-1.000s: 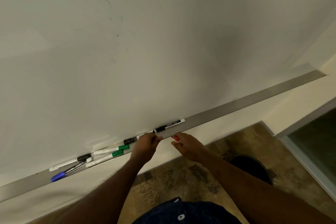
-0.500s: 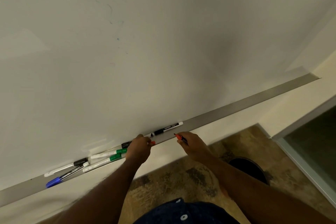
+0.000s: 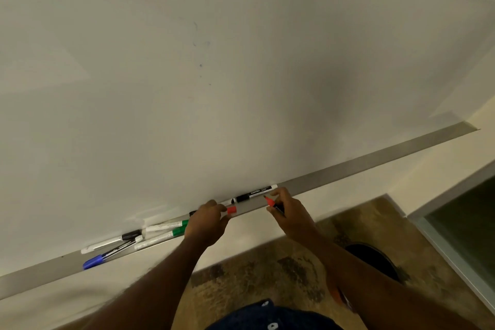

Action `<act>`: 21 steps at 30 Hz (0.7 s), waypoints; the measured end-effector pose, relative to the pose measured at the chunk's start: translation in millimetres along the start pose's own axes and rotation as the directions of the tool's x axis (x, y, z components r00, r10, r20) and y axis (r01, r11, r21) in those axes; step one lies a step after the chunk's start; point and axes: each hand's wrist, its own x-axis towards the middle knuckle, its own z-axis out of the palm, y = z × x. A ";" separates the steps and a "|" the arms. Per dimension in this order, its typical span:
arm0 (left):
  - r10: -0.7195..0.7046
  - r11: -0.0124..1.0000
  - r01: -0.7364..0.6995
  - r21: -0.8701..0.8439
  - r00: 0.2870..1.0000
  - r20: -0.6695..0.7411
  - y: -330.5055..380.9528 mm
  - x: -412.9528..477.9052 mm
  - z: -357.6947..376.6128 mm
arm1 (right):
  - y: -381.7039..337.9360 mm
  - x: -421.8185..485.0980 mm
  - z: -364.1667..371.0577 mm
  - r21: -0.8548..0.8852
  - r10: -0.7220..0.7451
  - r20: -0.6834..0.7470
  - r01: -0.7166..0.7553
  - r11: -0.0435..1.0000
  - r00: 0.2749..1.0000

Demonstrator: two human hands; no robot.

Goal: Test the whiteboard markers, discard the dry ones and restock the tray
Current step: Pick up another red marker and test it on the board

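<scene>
Tray (image 3: 375,161) far left: blue-capped marker (image 3: 92,262), black-capped marker (image 3: 112,241) and two green-capped markers (image 3: 167,230), bunched together, all left of the hands. Left hand (image 3: 207,222) is curled, fingertips pinching a red cap (image 3: 232,209) just over the tray edge. A gap separates the cap from the marker tip. Black marker (image 3: 253,193) lies on the tray behind that gap. Right hand (image 3: 290,211) is wrapped round the uncapped red marker (image 3: 273,205), nib pointing up-left at the whiteboard (image 3: 241,75). Dark bin (image 3: 375,260) sits on the floor below the right arm.
</scene>
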 end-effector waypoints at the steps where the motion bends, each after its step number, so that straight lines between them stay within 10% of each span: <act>1: 0.010 1.000 -0.010 0.008 1.000 -0.019 -2.5 -2.6 -2.5 | -4.7 0.2 -1.3 0.014 -0.025 -0.034 0.025 1.000 0.999; 9: 0.301 0.953 -0.262 0.152 0.880 -0.367 -20.3 -16.8 -39.8 | -61.8 16.6 -20.4 0.040 -0.319 -0.262 0.341 0.939 0.911; 21: 0.457 0.890 -0.226 0.397 0.454 -0.765 4.1 -16.7 -173.5 | -177.1 35.9 -54.1 -0.069 -0.642 -0.258 0.649 0.758 0.722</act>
